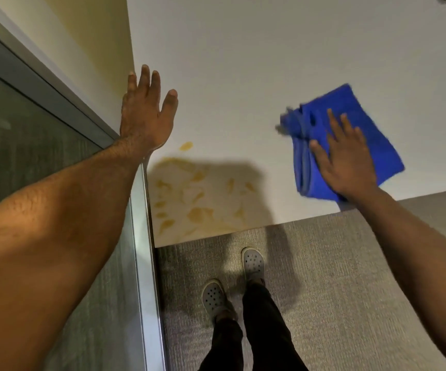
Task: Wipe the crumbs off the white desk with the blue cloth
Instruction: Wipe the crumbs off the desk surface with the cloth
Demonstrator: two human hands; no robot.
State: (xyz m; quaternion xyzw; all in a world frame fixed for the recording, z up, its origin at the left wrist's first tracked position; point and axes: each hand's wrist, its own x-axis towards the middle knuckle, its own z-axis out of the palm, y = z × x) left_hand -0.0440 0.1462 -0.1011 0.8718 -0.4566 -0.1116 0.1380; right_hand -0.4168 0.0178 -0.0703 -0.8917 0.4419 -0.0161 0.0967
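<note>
The white desk (256, 62) fills the upper part of the view. Several yellow crumbs (197, 199) lie scattered at its near left corner, partly in shadow. A folded blue cloth (369, 135) rests on the desk to the right of them, near the front edge. My right hand (346, 162) lies flat on the cloth, fingers spread, pressing it to the surface. My left hand (147, 113) is open and flat at the desk's left edge, beside the wall, just above the crumbs.
A cream wall (101, 49) and a glass panel with a metal frame (141, 250) border the desk on the left. Grey carpet (337, 277) lies below the front edge, where my feet in grey clogs (252, 263) stand.
</note>
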